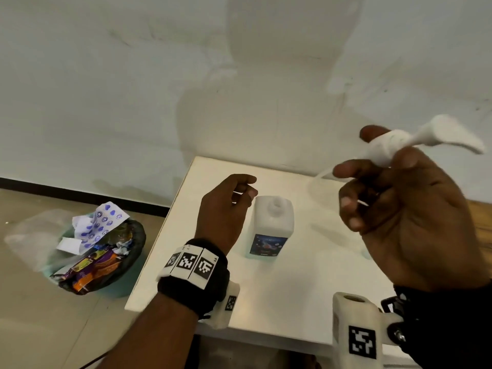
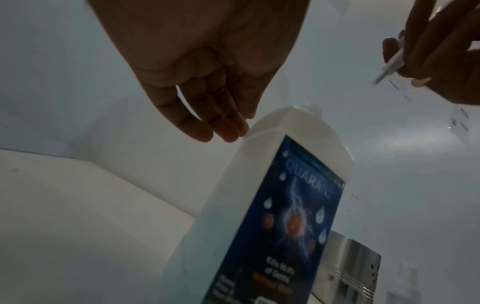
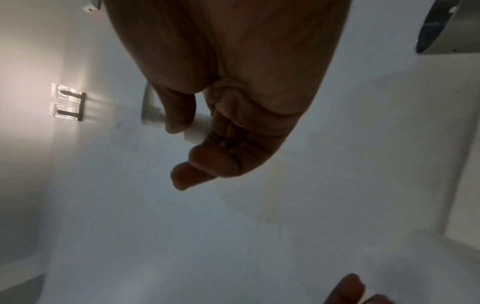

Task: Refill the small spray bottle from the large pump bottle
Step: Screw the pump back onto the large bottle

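Note:
The large white pump bottle stands upright on the white table, its neck uncapped; its blue label fills the left wrist view. My left hand hovers by the bottle's upper left shoulder, fingers relaxed and holding nothing. My right hand is raised at the right and grips the removed white pump head by its collar, the dip tube trailing blurred to the left. I cannot make out the small spray bottle in any view.
A bin lined with a black bag, full of wrappers and paper, stands on the floor left of the table. A shiny metal canister stands just behind the bottle. A white wall runs close behind the table. A wooden surface adjoins at the right.

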